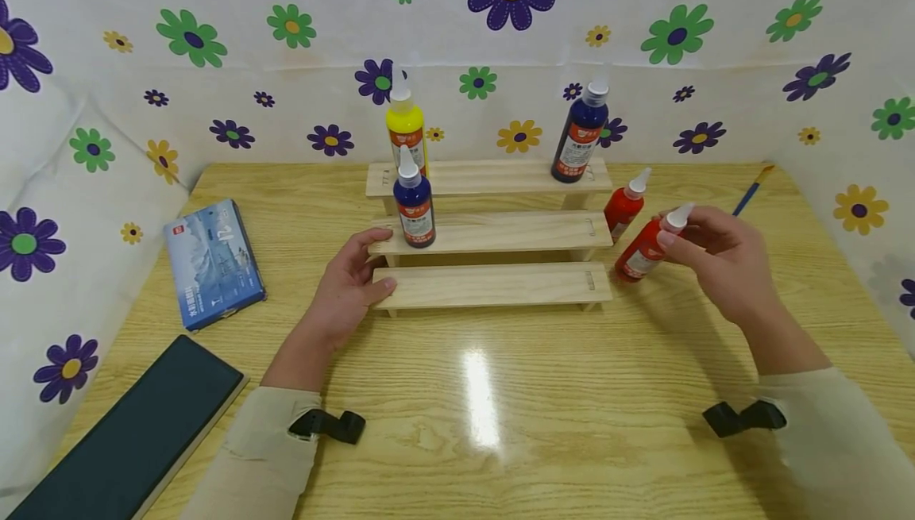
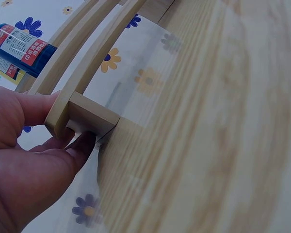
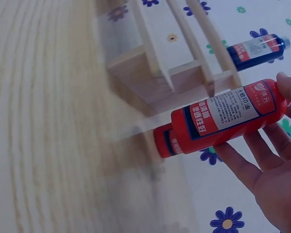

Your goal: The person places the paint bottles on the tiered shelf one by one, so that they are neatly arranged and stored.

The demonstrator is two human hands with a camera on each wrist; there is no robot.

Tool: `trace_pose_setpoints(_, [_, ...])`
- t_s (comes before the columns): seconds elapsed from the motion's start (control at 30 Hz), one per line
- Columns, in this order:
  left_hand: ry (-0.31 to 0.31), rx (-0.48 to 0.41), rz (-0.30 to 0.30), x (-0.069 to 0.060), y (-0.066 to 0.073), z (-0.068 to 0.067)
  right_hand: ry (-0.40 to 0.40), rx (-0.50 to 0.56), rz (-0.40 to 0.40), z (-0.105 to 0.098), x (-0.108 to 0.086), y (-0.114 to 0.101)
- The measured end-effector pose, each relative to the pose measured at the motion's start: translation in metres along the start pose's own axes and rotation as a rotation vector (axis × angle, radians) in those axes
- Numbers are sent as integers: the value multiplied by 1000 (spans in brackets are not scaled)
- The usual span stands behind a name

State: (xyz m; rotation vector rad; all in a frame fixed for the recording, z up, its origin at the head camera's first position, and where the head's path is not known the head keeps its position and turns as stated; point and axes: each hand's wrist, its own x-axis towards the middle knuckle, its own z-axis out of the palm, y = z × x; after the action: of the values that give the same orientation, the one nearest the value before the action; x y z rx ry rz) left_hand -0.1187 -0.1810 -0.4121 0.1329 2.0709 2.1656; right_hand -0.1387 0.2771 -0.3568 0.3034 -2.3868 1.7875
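My right hand (image 1: 732, 262) pinches a red ink bottle (image 3: 230, 116) near its white pointed cap, tilting it at the right side of a three-step wooden rack (image 1: 493, 286). Behind it stands a second red bottle (image 1: 624, 209), partly hidden in the right wrist view. With thumb and fingers, my left hand (image 1: 343, 286) grips the rack's left end, as the left wrist view also shows. On the middle step stands a dark blue bottle (image 1: 415, 210). A yellow bottle (image 1: 405, 123) is behind it on the top step, and another dark blue bottle (image 1: 581, 139) stands at that step's right end.
A blue box (image 1: 214, 262) lies on the wooden table (image 1: 543, 409) at the left. Nearer is a dark flat block (image 1: 136, 433). A blue-handled paintbrush (image 1: 750, 193) lies at the back right. A flower-patterned white cloth (image 1: 443, 36) hangs behind the table.
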Motion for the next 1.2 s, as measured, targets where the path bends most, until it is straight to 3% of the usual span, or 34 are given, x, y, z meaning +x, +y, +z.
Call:
trace_pose_setpoints(0.13, [1,-2,0,0,0,0,-23,138,-68,-2,2,-11])
trace_pose_setpoints(0.23, [-3,-4,2,0,1,0,-34,184,-102,-3,4,-21])
trace_pose_setpoints(0.5, [-6,-2,11,0,1,-1,-42,202,-150,0,15,-49])
trace_pose_setpoints(0.77, [-4,-7,10,0,0,-1,-119,260,-192,18,35,-67])
trace_pose_setpoints(0.9, [-2,-5,8,0,0,-1,-128,229,-198,32,45,-72])
trace_pose_setpoints(1.2, [-4,-9,13,0,1,0,-141,4,-215,50,58,-68])
